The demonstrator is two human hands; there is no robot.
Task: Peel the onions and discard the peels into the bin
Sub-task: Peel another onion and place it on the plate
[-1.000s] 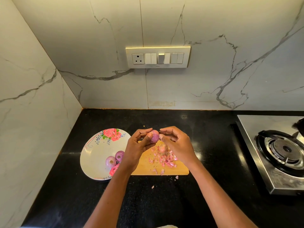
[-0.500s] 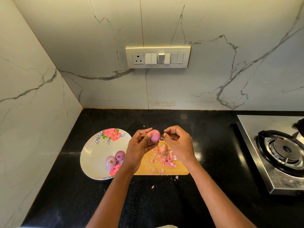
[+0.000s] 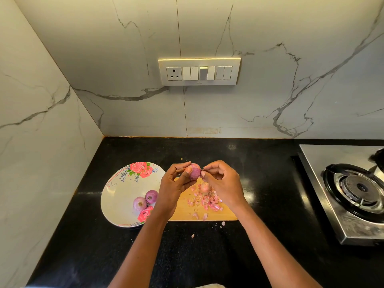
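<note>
My left hand (image 3: 173,183) holds a small purple onion (image 3: 195,173) between thumb and fingers, raised above the wooden cutting board (image 3: 224,215). My right hand (image 3: 222,179) has its fingertips curled and pinches at the onion's right side. On the board lie another small onion (image 3: 205,187), still in pale skin, and a scatter of pink peels (image 3: 207,201). Two peeled purple onions (image 3: 145,200) sit in the floral plate (image 3: 118,192) to the left. No bin is in view.
A steel gas stove (image 3: 353,190) stands at the right on the black counter (image 3: 207,256). Marble walls close the corner behind and to the left, with a switch panel (image 3: 199,71) on the back wall. A few peel bits (image 3: 193,235) lie on the counter.
My right hand drew slightly away from the onion half a second ago and is now back against its right side. The left hand has barely moved.
</note>
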